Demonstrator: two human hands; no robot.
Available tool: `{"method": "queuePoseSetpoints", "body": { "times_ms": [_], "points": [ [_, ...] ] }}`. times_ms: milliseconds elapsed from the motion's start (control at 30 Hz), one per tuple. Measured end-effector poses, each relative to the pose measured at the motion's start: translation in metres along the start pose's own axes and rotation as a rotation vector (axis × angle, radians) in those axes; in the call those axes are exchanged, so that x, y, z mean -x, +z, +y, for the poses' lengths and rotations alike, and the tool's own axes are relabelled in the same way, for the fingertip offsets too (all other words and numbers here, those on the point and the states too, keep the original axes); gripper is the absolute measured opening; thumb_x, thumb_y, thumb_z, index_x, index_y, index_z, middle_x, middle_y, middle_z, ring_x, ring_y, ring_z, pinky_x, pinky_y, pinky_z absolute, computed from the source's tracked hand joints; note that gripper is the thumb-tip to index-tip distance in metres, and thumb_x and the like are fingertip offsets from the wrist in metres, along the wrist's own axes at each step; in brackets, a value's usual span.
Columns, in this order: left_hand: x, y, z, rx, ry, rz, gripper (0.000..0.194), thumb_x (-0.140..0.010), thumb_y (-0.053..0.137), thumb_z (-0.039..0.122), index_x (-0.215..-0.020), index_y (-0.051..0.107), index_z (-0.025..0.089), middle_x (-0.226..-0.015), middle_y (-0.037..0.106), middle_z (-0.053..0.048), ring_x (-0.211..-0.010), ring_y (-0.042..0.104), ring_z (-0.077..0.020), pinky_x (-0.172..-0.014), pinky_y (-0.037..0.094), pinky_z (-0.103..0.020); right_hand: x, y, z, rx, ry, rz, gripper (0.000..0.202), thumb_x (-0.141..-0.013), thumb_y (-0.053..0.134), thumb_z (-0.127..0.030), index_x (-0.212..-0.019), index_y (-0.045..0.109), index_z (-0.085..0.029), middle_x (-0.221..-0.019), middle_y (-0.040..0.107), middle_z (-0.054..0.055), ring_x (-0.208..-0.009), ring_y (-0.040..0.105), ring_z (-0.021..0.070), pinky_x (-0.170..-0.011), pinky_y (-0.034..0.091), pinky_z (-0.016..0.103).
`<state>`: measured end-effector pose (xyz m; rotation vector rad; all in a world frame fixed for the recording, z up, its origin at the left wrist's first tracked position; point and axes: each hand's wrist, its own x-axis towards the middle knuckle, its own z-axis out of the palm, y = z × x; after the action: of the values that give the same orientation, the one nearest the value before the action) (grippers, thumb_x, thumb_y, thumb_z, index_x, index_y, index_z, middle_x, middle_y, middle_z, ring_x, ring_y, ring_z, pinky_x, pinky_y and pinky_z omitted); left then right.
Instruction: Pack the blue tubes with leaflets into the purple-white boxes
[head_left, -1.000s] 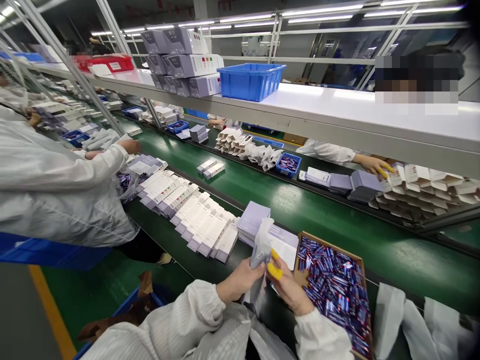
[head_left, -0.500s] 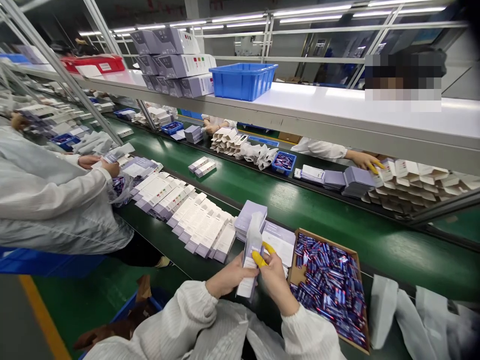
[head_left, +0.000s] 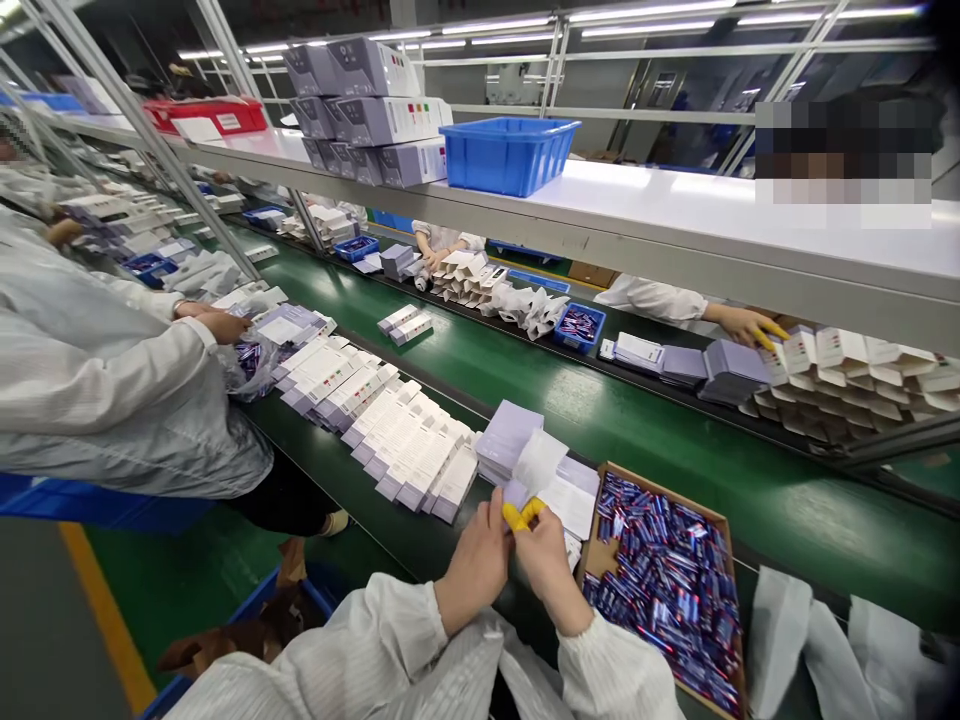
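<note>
My left hand [head_left: 474, 560] and my right hand [head_left: 541, 558] meet at the bench edge, closed on a small box [head_left: 514, 493], mostly hidden by the fingers. Yellow covers wrap fingertips of my right hand. A whitish translucent pouch [head_left: 541, 458] extends from the box, away from me. Just beyond lie a stack of lilac booklets [head_left: 510, 432] and white-and-lilac sheets [head_left: 574, 500]. To the right is a cardboard tray [head_left: 726, 540] full of blue-and-red batteries. Rows of white-and-lilac boxes [head_left: 409, 440] lie to the left.
A green conveyor [head_left: 600, 420] runs beyond the bench. Above it spans a white shelf [head_left: 637, 205] bearing a blue bin [head_left: 511, 155] and stacked boxes [head_left: 375, 120]. A person [head_left: 112, 360] stands at left. Pale pouches [head_left: 780, 635] lie at right.
The box has turned in my hands and is now mostly covered by them; the pouch has tipped to the right. My left hand has risen slightly. The view has shifted a little.
</note>
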<state>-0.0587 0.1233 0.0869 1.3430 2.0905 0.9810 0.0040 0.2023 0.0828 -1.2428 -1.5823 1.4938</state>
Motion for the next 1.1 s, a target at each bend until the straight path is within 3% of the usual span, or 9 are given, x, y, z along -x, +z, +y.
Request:
{"method": "queuePoseSetpoints", "body": {
  "times_ms": [133, 233, 367, 500, 633, 800, 900, 1000, 1100],
  "points": [
    [0.017, 0.001, -0.01, -0.19, 0.159, -0.112, 0.057, -0.081, 0.033, 0.016, -0.135, 0.015, 0.018, -0.136, 0.025, -0.017, -0.112, 0.037, -0.0328, -0.089, 0.032, -0.049, -0.006, -0.02, 0.008, -0.33, 0.168, 0.108, 0.031, -0.045, 0.071, -0.033, -0.063, 0.049, -0.021, -0.058, 0.053, -0.004, -0.057, 0.05, 0.0137, -0.047, 0.046, 0.026],
    [0.013, -0.012, -0.03, -0.07, 0.25, -0.046, 0.055, -0.08, 0.044, 0.03, -0.13, 0.024, 0.019, -0.13, 0.035, -0.013, -0.113, 0.038, -0.0264, -0.092, 0.033, -0.04, -0.012, -0.046, 0.013, -0.424, 0.214, 0.25, 0.039, -0.037, 0.075, -0.029, -0.066, 0.051, -0.019, -0.066, 0.055, -0.004, -0.063, 0.052, 0.0137, -0.05, 0.051, 0.027],
    [-0.026, -0.037, -0.063, -0.316, -0.216, 0.367, 0.035, -0.079, 0.045, 0.033, -0.11, 0.041, 0.017, -0.106, 0.047, -0.01, -0.102, 0.044, -0.0216, -0.088, 0.036, -0.036, -0.016, -0.062, 0.016, -0.467, 0.217, 0.366, 0.041, -0.034, 0.078, -0.025, -0.062, 0.05, -0.017, -0.062, 0.053, -0.005, -0.062, 0.052, 0.0117, -0.051, 0.052, 0.026],
    [-0.07, -0.045, -0.086, -0.44, -0.384, 0.418, 0.048, -0.066, 0.062, 0.033, -0.105, 0.041, 0.013, -0.104, 0.045, -0.014, -0.101, 0.041, -0.0306, -0.083, 0.034, -0.045, -0.012, -0.045, 0.019, -0.519, 0.221, 0.321, 0.044, -0.03, 0.079, -0.025, -0.062, 0.049, -0.017, -0.059, 0.052, -0.006, -0.061, 0.05, 0.0109, -0.049, 0.052, 0.025],
    [-0.083, -0.044, -0.094, -0.476, -0.425, 0.415, 0.043, -0.061, 0.068, 0.027, -0.093, 0.044, 0.013, -0.099, 0.048, -0.013, -0.1, 0.043, -0.0307, -0.083, 0.034, -0.044, -0.01, -0.032, 0.022, -0.518, 0.202, 0.306, 0.046, -0.03, 0.078, -0.026, -0.065, 0.05, -0.017, -0.058, 0.053, -0.007, -0.06, 0.052, 0.0108, -0.048, 0.052, 0.025],
    [-0.06, -0.058, -0.087, -0.439, -0.376, 0.405, 0.041, -0.069, 0.059, 0.033, -0.1, 0.039, 0.014, -0.101, 0.051, -0.01, -0.093, 0.05, -0.022, -0.077, 0.04, -0.032, -0.02, -0.052, 0.003, -0.663, 0.157, 0.297, 0.043, -0.035, 0.075, -0.019, -0.069, 0.049, -0.019, -0.063, 0.056, -0.007, -0.061, 0.056, 0.0125, -0.05, 0.053, 0.028],
    [-0.033, -0.063, -0.078, -0.375, -0.232, 0.306, 0.047, -0.071, 0.057, 0.037, -0.109, 0.037, 0.018, -0.099, 0.056, -0.006, -0.089, 0.055, -0.0205, -0.074, 0.042, -0.03, -0.028, -0.062, -0.024, -0.802, 0.162, 0.246, 0.044, -0.036, 0.074, -0.015, -0.072, 0.05, -0.02, -0.064, 0.058, -0.007, -0.059, 0.057, 0.0124, -0.05, 0.052, 0.028],
    [-0.01, -0.061, -0.068, -0.318, -0.017, 0.187, 0.048, -0.072, 0.056, 0.033, -0.115, 0.038, 0.022, -0.106, 0.057, -0.005, -0.097, 0.054, -0.022, -0.08, 0.042, -0.033, -0.031, -0.052, -0.05, -0.919, 0.191, 0.152, 0.043, -0.039, 0.075, -0.017, -0.075, 0.051, -0.019, -0.067, 0.06, -0.006, -0.063, 0.059, 0.0125, -0.056, 0.053, 0.028],
    [0.0, -0.058, -0.059, -0.269, 0.084, 0.173, 0.047, -0.076, 0.051, 0.036, -0.119, 0.037, 0.022, -0.114, 0.054, -0.006, -0.102, 0.052, -0.0211, -0.084, 0.041, -0.033, -0.03, -0.031, -0.063, -0.864, 0.234, 0.079, 0.045, -0.039, 0.077, -0.021, -0.076, 0.051, -0.019, -0.067, 0.06, -0.005, -0.061, 0.058, 0.0132, -0.052, 0.052, 0.029]
  ]
}}
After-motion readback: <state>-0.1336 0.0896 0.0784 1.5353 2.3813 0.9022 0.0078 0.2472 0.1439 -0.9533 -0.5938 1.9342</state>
